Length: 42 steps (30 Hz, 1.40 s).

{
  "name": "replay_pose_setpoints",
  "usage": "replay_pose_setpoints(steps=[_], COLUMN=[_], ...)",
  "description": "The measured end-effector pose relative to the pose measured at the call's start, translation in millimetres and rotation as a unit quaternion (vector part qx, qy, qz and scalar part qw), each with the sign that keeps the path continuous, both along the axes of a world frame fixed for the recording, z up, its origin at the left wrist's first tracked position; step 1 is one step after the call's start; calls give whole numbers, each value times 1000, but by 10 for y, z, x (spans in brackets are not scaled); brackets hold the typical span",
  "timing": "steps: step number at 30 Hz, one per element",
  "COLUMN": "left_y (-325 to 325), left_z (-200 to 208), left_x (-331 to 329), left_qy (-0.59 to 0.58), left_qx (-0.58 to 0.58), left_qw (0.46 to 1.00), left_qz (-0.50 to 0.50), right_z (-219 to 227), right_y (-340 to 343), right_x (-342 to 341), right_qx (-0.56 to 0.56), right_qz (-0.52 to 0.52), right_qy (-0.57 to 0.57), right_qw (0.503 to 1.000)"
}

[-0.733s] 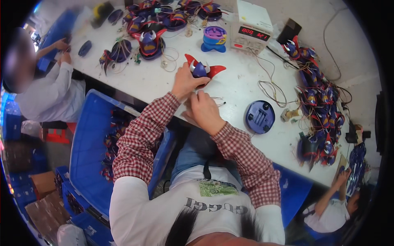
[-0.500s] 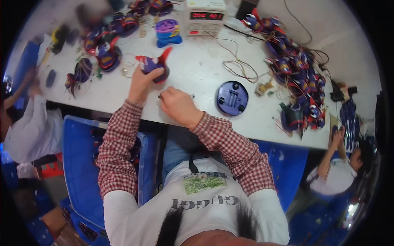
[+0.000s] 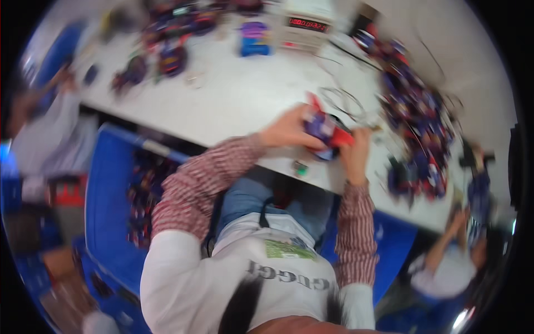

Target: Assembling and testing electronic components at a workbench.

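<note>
My left hand [image 3: 289,131] is closed around a purple toy shell with red fin-like parts [image 3: 319,126]. The shell is held above the front of the white table, over a round purple base [image 3: 325,154] that it mostly covers. Only the dark far edge and a bluish near edge of the base show. At the base's right side, my right hand [image 3: 356,153] has its fingers against the rim and appears to grip it, though motion blurs them. A small green circuit board [image 3: 301,168] is near the table's front edge, below the shell.
Piles of similar toy shells [image 3: 417,117] lie at the right and far left of the white table [image 3: 222,94]. A white box with a red display [image 3: 306,25] stands at the back beside a blue-purple toy [image 3: 255,39]. Blue bins flank my legs. People sit at both sides.
My left hand has carried the toy shell right, over the round base. My right hand has moved right to the base's edge. The whole view has shifted and blurred.
</note>
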<state>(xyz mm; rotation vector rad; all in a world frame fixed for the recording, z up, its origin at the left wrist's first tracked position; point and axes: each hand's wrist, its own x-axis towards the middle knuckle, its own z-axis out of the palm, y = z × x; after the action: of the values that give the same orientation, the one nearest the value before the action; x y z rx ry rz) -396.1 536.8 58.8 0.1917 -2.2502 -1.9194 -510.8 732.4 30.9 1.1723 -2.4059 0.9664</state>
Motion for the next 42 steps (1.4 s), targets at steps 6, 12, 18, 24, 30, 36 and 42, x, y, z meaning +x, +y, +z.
replay_pose_setpoints(steps=[6, 12, 18, 24, 30, 36, 42], left_y=[254, -45, -453, -891, -774, -757, -1037], left_z=[-3, 276, 542, -60, -1301, -1917, -2542], left_x=[-9, 812, 2824, 4933, 6356, 6948, 7207], left_qy=[75, 190, 138, 41, -116, 0, -63], left_qx=[-359, -144, 255, 150, 158, 162, 148], left_qw=[926, 962, 901, 808, 636, 479, 459], left_qz=[93, 133, 322, 569, 747, 863, 874], right_z=[-24, 739, 1102, 919, 655, 533, 315], right_y=[12, -430, -1228, -1380, -1186, -941, -818], right_x=[167, 799, 1897, 2171, 2147, 2174, 2244], right_qx=[-109, -135, -68, 100, 205, 255, 262], right_qz=[2, 114, 392, 409, 344, 295, 288], right_qy=[-250, -268, -315, -331, -324, -319, -283], right_qw=[962, 947, 861, 845, 857, 864, 877])
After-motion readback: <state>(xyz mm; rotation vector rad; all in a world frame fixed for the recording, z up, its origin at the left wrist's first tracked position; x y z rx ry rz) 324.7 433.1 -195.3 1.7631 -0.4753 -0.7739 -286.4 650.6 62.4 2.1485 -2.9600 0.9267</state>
